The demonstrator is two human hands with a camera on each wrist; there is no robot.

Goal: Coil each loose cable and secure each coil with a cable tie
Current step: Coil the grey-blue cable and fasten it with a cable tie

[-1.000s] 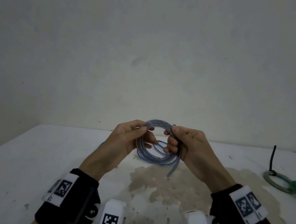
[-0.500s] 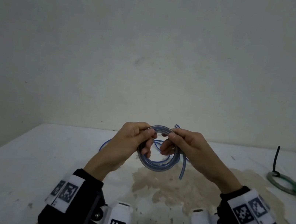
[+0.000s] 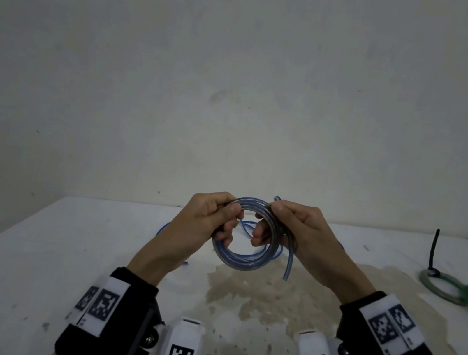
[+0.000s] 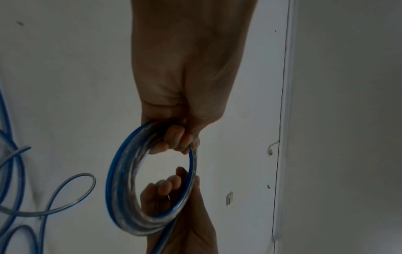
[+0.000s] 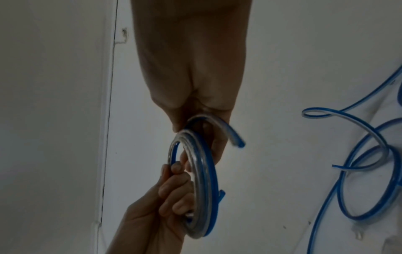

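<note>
A clear cable with a blue stripe is wound into a small coil point(image 3: 241, 261) held upright above the white table point(image 3: 45, 255). My left hand point(image 3: 227, 222) grips the coil's upper left, fingers curled through the ring. My right hand point(image 3: 264, 228) grips its upper right the same way. A short free end point(image 3: 289, 266) hangs down on the right side. In the left wrist view the coil point(image 4: 121, 180) hangs from my left hand's fingers point(image 4: 176, 141). The right wrist view shows the coil point(image 5: 204, 180) and the free end point(image 5: 236, 141). More of the blue cable point(image 5: 359, 171) lies loose on the table.
A green cable coil point(image 3: 454, 289) with a black cable tie point(image 3: 433, 252) standing up from it lies at the table's right edge. A brownish stain point(image 3: 268, 299) covers the table's middle. A plain wall point(image 3: 241, 86) rises behind the table.
The loops have been drawn together into a tighter, neater ring. Both hands have shifted their grip toward the top of the coil, and the free end now hangs at the right.
</note>
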